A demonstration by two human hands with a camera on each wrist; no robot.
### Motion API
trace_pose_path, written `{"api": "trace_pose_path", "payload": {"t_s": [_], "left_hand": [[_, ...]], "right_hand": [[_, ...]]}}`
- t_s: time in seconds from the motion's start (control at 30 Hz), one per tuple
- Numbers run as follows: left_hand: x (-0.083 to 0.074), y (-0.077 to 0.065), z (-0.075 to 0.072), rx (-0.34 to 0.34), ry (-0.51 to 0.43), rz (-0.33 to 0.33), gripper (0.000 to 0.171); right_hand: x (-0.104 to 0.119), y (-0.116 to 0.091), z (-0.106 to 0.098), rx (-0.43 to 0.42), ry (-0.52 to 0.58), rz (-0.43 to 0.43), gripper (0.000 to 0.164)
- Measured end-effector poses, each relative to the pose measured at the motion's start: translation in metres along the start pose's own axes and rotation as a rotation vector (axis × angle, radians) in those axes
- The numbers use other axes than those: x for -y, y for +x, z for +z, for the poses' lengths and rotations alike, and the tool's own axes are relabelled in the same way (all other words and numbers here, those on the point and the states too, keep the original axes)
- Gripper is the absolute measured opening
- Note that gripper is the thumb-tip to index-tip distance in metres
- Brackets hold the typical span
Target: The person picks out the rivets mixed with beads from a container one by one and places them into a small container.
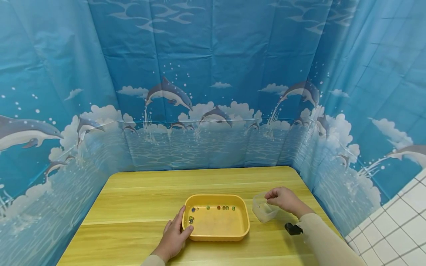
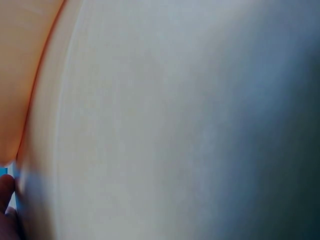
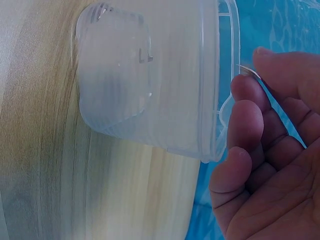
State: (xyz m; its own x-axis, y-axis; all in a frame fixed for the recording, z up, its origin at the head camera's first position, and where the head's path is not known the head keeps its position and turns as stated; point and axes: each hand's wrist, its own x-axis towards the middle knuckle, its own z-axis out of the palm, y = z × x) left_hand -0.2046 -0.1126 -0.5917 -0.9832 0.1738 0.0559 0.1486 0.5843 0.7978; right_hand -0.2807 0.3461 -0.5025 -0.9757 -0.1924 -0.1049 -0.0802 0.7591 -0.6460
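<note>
Two hands in use over the bench point(image 1: 133, 184). Left hand point(image 1: 173, 236): fingers nearly straight along the outer left wall of the yellow tray point(image 1: 216, 238), thumb across the rim at the near-left corner. Right hand point(image 1: 286, 201): thumb and index finger pinching a thin piece point(image 3: 248, 71) at the mouth of the clear container point(image 1: 264, 217), just beside the tray's right wall, toward the bench's right edge. Exact nature of the piece: cannot tell. Main risk: loss of the piece, owing to slight fingertip contact on a narrow edge; possible drop into the container or outside onto the bench. Second risk: sliding or tipping of the container, unheld and probably light, after a knock of the fingers against its rim. Third risk: rolling of the coloured marbles point(image 1: 218, 207), some along the tray's far wall, others near its left wall, after any tilt or jerk from the left hand. In the way: container rim, close to the fingertips; tray's right wall, between container and marbles; black device point(image 1: 293, 229) below the right wrist, possibly liable to snag. Surroundings: blue dolphin-print cloth point(image 1: 233, 55) behind the bench's far edge; white tiles point(image 1: 399, 229) beyond its right edge.
</note>
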Motion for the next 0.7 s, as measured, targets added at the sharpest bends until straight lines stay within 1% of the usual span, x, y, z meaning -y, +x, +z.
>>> {"api": "trace_pose_path", "payload": {"t_s": [0.4,0.7], "left_hand": [[0.001,-0.002,0.0,0.002,-0.002,0.003,0.078],[-0.003,-0.001,-0.002,0.005,-0.004,0.0,0.079]], "right_hand": [[0.004,0.0,0.0,-0.004,0.007,-0.018,0.02],[0.023,0.003,0.004,0.005,0.004,-0.05,0.024]]}}
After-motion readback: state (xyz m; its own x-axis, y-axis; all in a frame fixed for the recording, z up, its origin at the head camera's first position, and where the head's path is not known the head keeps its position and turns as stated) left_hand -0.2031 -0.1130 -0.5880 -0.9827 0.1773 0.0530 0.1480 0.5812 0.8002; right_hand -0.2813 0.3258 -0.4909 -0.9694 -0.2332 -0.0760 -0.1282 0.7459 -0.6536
